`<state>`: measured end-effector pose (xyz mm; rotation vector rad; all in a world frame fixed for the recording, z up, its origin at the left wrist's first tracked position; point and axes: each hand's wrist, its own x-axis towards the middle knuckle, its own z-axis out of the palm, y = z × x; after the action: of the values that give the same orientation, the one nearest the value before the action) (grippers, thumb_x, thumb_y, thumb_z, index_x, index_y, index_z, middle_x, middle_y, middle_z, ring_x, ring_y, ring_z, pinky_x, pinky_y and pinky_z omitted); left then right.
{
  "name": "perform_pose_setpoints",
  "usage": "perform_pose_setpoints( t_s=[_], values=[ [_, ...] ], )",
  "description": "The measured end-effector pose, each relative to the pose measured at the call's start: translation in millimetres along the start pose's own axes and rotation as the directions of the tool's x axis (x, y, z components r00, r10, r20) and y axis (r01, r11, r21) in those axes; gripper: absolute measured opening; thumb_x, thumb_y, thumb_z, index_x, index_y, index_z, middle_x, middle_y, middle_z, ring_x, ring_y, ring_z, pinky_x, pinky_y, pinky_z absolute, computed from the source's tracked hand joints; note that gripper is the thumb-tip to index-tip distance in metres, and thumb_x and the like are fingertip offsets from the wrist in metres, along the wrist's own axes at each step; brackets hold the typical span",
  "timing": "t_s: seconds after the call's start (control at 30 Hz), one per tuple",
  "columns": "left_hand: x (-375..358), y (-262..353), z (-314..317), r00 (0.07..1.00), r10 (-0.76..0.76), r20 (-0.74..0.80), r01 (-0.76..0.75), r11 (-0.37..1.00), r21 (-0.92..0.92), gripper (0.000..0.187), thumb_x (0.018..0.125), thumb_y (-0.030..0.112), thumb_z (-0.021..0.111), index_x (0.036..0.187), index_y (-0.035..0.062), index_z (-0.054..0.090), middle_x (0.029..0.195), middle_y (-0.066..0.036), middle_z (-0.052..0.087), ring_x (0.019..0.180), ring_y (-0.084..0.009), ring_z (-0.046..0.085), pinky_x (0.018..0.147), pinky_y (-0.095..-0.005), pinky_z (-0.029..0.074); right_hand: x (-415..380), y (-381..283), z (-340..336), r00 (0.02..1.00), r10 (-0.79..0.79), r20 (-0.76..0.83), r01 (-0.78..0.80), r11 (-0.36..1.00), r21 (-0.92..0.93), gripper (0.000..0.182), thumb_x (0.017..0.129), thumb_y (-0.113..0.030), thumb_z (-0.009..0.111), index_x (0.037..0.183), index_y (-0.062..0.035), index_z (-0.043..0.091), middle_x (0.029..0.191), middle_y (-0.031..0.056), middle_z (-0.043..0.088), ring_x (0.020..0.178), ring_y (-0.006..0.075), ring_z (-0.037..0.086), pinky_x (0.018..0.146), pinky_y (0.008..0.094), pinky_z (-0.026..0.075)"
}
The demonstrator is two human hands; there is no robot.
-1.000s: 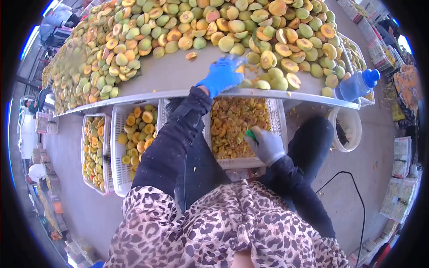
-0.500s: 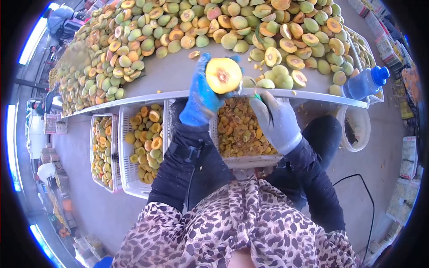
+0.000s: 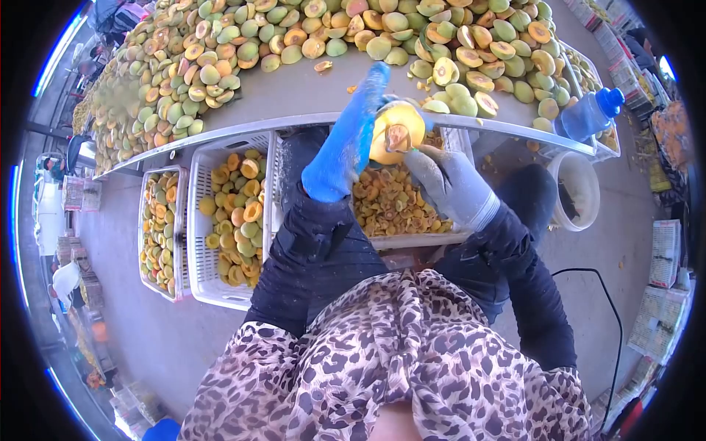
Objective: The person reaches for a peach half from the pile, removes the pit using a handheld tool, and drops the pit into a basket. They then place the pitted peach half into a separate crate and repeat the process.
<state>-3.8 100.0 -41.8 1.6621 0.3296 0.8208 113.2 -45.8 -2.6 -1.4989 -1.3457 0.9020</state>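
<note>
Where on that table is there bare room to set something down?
The table has a mostly bare patch left of the blue-gloved left hand, between the fruit heap and front edge. The far side is heaped full. Loose fruit and a bottle crowd the right front corner.

Both hands [image 3: 340, 151] [image 3: 452, 189] (gloved) are held close together.

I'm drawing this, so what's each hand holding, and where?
The left hand holds a fruit half around its rounded outside. The right hand holds a small tool; its fingers cover the gripped part.
</note>
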Motion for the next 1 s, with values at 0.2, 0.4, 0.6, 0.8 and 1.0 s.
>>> perform_pose_setpoints(
  t_s=[0.2, 0.4, 0.6, 0.8, 1.0],
  values=[
    [-20, 40, 33, 0.948, -0.145, -0.284, -0.018, 0.865, -0.501, 0.05, 0.1, 0.037, 0.032, 0.106, -0.0073, 0.056, 0.098, -0.019, 0.064, 0.084, -0.0289, 0.064, 0.079, -0.0359, 0.053, -9, -9, 15, 0.955, 0.263, 0.135, -0.294, 0.896, 0.333, 0.045, 0.098, -0.041, 0.045, 0.084, -0.0003, 0.058, 0.054, -0.002, 0.047, 0.04, 0.0064, 0.044, 0.04, 0.0221, 0.036],
    [-14, 36, 28, 0.978, -0.12, -0.171, 0.051, 0.931, -0.362, 0.049, 0.1, 0.034, 0.033, 0.105, -0.0089, 0.056, 0.092, -0.021, 0.064, 0.078, -0.0276, 0.064, 0.073, -0.0365, 0.054, -7, -14, -8, 0.895, 0.317, 0.315, -0.363, 0.926, 0.101, 0.051, 0.097, -0.048, 0.042, 0.078, -0.0023, 0.055, 0.053, -0.0004, 0.046, 0.042, 0.0068, 0.043, 0.038, 0.0222, 0.034],
    [-17, 17, 34, 0.983, -0.08, -0.164, 0.021, 0.942, -0.334, 0.042, 0.099, 0.029, 0.04, 0.094, -0.0082, 0.059, 0.089, -0.02, 0.065, 0.079, -0.0264, 0.064, 0.074, -0.036, 0.054, -22, -18, -9, 0.777, 0.391, 0.494, -0.62, 0.613, 0.49, 0.052, 0.097, -0.049, 0.04, 0.075, -0.0045, 0.053, 0.052, -0.0024, 0.041, 0.041, 0.0063, 0.037, 0.038, 0.021, 0.029],
    [-18, 15, 34, 0.995, 0.097, -0.01, -0.097, 0.976, -0.193, 0.047, 0.1, 0.034, 0.035, 0.106, -0.007, 0.057, 0.092, -0.019, 0.065, 0.081, -0.0307, 0.065, 0.074, -0.0391, 0.055, -15, -13, -17, 0.689, 0.47, 0.551, -0.707, 0.605, 0.367, 0.051, 0.096, -0.052, 0.04, 0.075, -0.0064, 0.05, 0.051, -0.0049, 0.036, 0.037, 0.0051, 0.032, 0.035, 0.0201, 0.025],
    [-17, -22, 35, 0.845, -0.449, -0.29, -0.059, 0.459, -0.886, 0.046, 0.099, 0.034, 0.037, 0.111, -0.0061, 0.055, 0.095, -0.02, 0.064, 0.083, -0.0336, 0.063, 0.078, -0.0446, 0.054, -21, 0, 0, 0.692, 0.302, 0.656, -0.722, 0.259, 0.642, 0.047, 0.097, -0.049, 0.04, 0.075, -0.0085, 0.048, 0.048, -0.0064, 0.035, 0.034, 0.0036, 0.031, 0.031, 0.0187, 0.024]
  ],
)
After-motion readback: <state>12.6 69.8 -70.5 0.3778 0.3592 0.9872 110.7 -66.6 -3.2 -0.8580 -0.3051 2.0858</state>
